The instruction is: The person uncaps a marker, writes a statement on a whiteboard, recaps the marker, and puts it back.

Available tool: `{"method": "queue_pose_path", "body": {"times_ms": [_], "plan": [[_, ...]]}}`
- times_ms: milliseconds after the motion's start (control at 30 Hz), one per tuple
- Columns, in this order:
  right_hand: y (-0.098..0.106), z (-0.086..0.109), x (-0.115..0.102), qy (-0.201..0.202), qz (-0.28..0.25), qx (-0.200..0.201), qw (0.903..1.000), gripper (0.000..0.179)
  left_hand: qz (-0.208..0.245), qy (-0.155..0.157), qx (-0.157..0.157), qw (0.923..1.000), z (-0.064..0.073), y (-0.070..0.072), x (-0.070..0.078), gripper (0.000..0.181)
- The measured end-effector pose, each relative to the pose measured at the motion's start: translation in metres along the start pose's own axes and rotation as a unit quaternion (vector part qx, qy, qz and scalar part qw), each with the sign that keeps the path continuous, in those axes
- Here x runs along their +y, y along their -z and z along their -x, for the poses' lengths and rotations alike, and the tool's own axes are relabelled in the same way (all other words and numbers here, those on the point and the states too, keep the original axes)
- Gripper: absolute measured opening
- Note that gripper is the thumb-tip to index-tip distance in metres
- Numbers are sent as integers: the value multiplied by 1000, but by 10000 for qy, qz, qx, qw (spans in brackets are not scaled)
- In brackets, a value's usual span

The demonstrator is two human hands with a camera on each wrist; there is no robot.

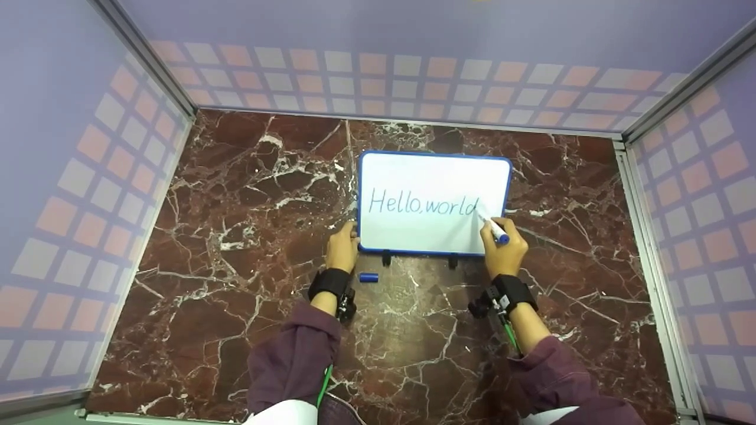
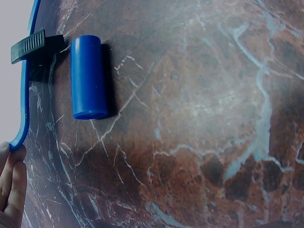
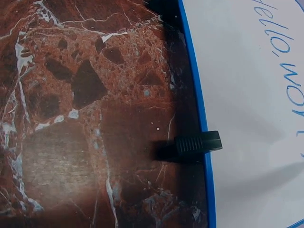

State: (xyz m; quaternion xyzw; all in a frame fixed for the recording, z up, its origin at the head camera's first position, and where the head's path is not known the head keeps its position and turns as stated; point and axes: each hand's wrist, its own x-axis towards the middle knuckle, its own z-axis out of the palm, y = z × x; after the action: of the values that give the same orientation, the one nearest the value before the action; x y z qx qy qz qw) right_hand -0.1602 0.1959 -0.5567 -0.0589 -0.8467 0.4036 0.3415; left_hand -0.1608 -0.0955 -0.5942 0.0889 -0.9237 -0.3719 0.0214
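A whiteboard with a blue frame lies on the table, bearing the handwritten words "Hello, world". My right hand grips a white marker pen with a blue end, its tip at the final "d". At the board's lower left corner, my left hand holds the frame between thumb and fingers. The loose blue marker cap lies on its side below the board, near the left hand. In the right wrist view the right hand and pen are out of sight.
Two black clips sit on the board's lower edge. The tabletop is dark red marble pattern with white veins. Walls with pink and white squares stand behind and on both sides.
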Motion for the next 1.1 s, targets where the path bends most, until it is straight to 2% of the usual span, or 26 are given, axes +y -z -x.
{"method": "queue_pose_path", "body": {"times_ms": [333, 433, 633, 800, 967, 1100], "plan": [[1, 5, 3, 79, 92, 77, 9999, 13, 29, 249, -174, 9995, 1, 1, 0, 34], [2, 6, 4, 86, 89, 62, 9999, 13, 26, 249, -181, 9995, 1, 2, 0, 34], [5, 4, 4, 140, 147, 102, 9997, 13, -8, 40, -115, 9999, 1, 1, 0, 33], [7, -4, 2, 192, 152, 318, 9992, 13, 34, 146, -179, 9997, 1, 2, 1, 34], [10, -13, 3, -7, 16, 425, 9991, 14, 3, 241, -195, 9995, 1, 2, 1, 34], [11, -17, 3, -174, -77, 399, 9990, 16, 39, 170, -159, 9997, 1, 2, 1, 33]]}}
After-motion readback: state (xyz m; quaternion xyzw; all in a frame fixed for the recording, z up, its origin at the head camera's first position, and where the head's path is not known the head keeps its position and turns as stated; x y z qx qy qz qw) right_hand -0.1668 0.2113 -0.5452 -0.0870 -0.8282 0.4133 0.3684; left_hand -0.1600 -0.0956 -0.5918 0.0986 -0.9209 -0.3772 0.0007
